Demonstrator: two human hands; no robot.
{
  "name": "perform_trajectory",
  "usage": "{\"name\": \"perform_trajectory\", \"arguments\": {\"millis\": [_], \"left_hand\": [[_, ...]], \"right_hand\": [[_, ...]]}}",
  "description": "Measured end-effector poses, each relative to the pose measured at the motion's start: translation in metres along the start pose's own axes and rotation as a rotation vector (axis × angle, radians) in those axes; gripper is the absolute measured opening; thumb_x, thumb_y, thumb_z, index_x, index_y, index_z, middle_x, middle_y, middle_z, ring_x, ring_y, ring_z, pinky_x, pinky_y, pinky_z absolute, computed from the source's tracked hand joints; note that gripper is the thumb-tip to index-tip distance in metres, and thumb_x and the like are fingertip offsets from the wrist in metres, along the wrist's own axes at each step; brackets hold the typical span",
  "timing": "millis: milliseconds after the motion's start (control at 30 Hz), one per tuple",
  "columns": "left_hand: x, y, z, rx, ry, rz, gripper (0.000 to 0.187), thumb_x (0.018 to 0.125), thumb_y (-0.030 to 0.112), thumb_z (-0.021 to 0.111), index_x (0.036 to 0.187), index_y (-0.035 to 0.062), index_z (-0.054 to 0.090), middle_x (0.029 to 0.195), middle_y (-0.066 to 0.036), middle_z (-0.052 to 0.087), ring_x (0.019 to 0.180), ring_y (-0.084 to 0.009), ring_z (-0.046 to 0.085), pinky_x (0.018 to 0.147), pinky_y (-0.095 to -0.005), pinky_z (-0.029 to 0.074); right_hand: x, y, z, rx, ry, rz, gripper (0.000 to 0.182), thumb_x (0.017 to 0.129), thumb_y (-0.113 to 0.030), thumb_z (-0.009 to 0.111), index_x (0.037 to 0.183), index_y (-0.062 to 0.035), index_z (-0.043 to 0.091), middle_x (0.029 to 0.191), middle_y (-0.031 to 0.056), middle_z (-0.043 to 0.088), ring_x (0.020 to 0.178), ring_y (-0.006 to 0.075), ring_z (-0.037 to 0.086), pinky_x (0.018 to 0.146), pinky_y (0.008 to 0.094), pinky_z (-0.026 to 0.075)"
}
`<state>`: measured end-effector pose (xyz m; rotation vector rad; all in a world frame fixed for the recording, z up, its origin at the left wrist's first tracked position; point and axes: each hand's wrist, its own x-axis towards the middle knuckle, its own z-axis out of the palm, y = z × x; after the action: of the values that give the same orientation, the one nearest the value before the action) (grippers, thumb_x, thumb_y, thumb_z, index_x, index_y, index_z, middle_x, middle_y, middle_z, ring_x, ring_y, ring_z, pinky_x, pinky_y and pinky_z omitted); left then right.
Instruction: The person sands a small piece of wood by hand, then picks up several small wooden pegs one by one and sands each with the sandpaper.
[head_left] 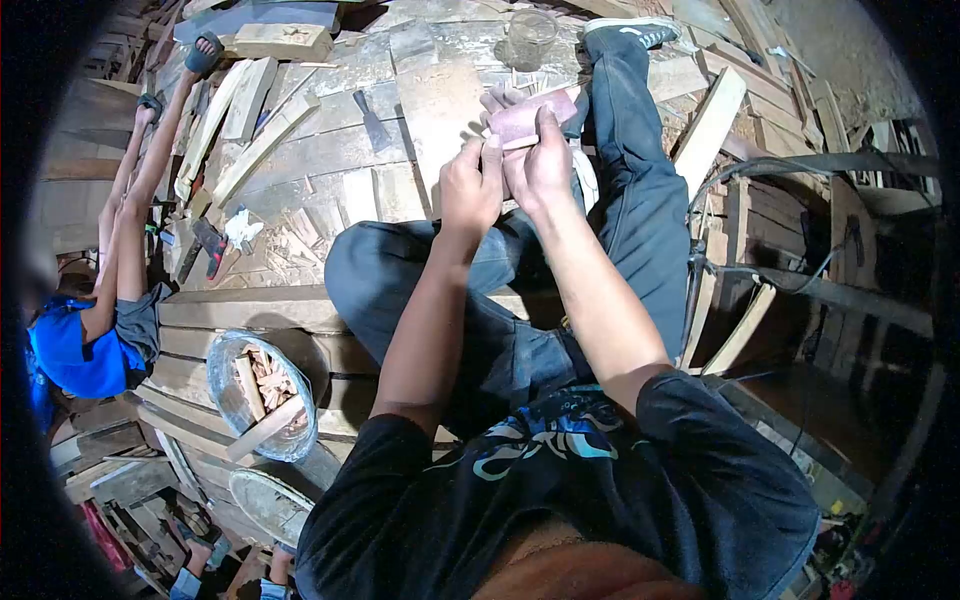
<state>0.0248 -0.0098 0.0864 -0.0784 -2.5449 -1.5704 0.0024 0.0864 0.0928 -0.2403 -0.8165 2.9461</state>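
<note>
Out in front of my lap, both hands are close together. My right hand holds a pinkish sheet that looks like sandpaper, its thumb lying on top and fingers showing past the far edge. My left hand is closed at the sheet's near left corner, finger and thumb pinched together. A pale narrow edge, maybe wood, shows along the sheet's lower side; what the left fingers grip is too small to tell. A flat chisel-like tool lies on the boards to the left of my hands.
A bucket of wood scraps stands at my left, beside a second round container. Wood offcuts and shavings lie on the plank floor. A clear glass stands ahead. Another person in blue sits far left. Cables run at right.
</note>
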Motion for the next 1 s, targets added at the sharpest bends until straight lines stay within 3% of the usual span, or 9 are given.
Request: {"name": "perform_trajectory", "arguments": {"millis": [100,133,233,367,400,500,533,733,1000], "left_hand": [[-0.002,0.003,-0.001,-0.102,0.017,0.061,0.034,0.096,0.033,0.06,0.085,0.0008,0.061,0.075,-0.024,0.064,0.072,-0.0425,0.065,0.066,-0.0478,0.049],[-0.002,0.002,-0.002,0.008,-0.03,0.017,0.034,0.093,0.034,0.065,0.081,0.0021,0.062,0.068,-0.019,0.063,0.061,-0.0355,0.064,0.059,-0.043,0.048],[-0.005,0.014,-0.004,0.026,-0.04,0.032,0.025,0.092,0.018,0.067,0.078,-0.0007,0.058,0.058,-0.009,0.054,0.053,-0.0133,0.049,0.052,-0.0321,0.043],[-0.003,0.009,-0.013,-0.096,-0.199,0.083,0.023,0.091,0.02,0.069,0.084,0.0003,0.06,0.062,-0.007,0.054,0.058,-0.0119,0.047,0.057,-0.0302,0.043],[-0.003,0.008,-0.015,-0.073,-0.266,0.065,0.02,0.091,0.019,0.068,0.089,0.0005,0.061,0.065,-0.008,0.056,0.061,-0.0126,0.049,0.059,-0.0303,0.044],[-0.002,0.01,-0.017,-0.035,-0.317,0.077,0.027,0.087,0.029,0.068,0.091,0.0033,0.061,0.075,-0.02,0.066,0.072,-0.0394,0.065,0.064,-0.0446,0.05],[-0.001,0.008,-0.015,0.031,-0.319,0.066,0.026,0.09,0.029,0.065,0.093,0.003,0.061,0.08,-0.021,0.067,0.081,-0.0423,0.066,0.069,-0.0465,0.05],[-0.002,0.007,-0.016,-0.122,-0.302,0.022,0.021,0.095,0.024,0.057,0.094,0.0033,0.061,0.08,-0.022,0.066,0.078,-0.0414,0.066,0.068,-0.0444,0.049],[-0.003,0.001,-0.001,-0.045,-0.21,0.028,0.022,0.093,0.025,0.059,0.091,0.0031,0.063,0.076,-0.022,0.066,0.075,-0.0426,0.066,0.067,-0.0471,0.05]], "right_hand": [[-0.002,0.001,0.004,0.0,0.065,-0.031,0.051,0.108,-0.033,0.023,0.135,0.0039,0.044,0.126,0.0228,0.059,0.119,0.0341,0.058,0.099,0.0452,0.048],[-0.003,0.0,0.004,-0.017,0.111,-0.026,0.05,0.108,-0.033,0.023,0.135,0.0039,0.045,0.124,0.0221,0.061,0.116,0.0332,0.06,0.097,0.0449,0.049],[-0.006,-0.004,0.006,0.036,0.28,0.019,0.048,0.107,-0.035,0.026,0.129,0.0004,0.05,0.112,0.0166,0.065,0.104,0.0289,0.064,0.091,0.0422,0.052],[0.0,-0.006,-0.006,0.139,0.217,0.031,0.048,0.107,-0.04,0.03,0.127,-0.0031,0.053,0.111,0.0143,0.065,0.103,0.0281,0.064,0.091,0.0417,0.052],[-0.005,-0.01,0.001,0.121,0.201,0.015,0.048,0.107,-0.04,0.03,0.127,-0.0031,0.053,0.111,0.0145,0.065,0.103,0.0281,0.063,0.091,0.0423,0.052],[-0.008,-0.011,0.003,0.07,0.182,-0.027,0.046,0.107,-0.036,0.031,0.131,-0.0014,0.048,0.121,0.0178,0.062,0.111,0.0303,0.061,0.097,0.0445,0.05],[-0.006,-0.01,0.002,0.059,0.173,-0.052,0.046,0.107,-0.035,0.031,0.132,-0.0007,0.047,0.123,0.0188,0.061,0.114,0.0311,0.06,0.099,0.0446,0.049],[0.002,-0.008,-0.011,0.128,0.061,-0.126,0.041,0.107,-0.023,0.031,0.137,0.0034,0.041,0.131,0.0233,0.056,0.123,0.0345,0.055,0.109,0.0456,0.043],[-0.004,-0.01,-0.005,-0.043,0.122,-0.09,0.04,0.108,-0.023,0.031,0.136,0.0033,0.042,0.127,0.023,0.057,0.115,0.0323,0.061,0.101,0.0442,0.05]]}}
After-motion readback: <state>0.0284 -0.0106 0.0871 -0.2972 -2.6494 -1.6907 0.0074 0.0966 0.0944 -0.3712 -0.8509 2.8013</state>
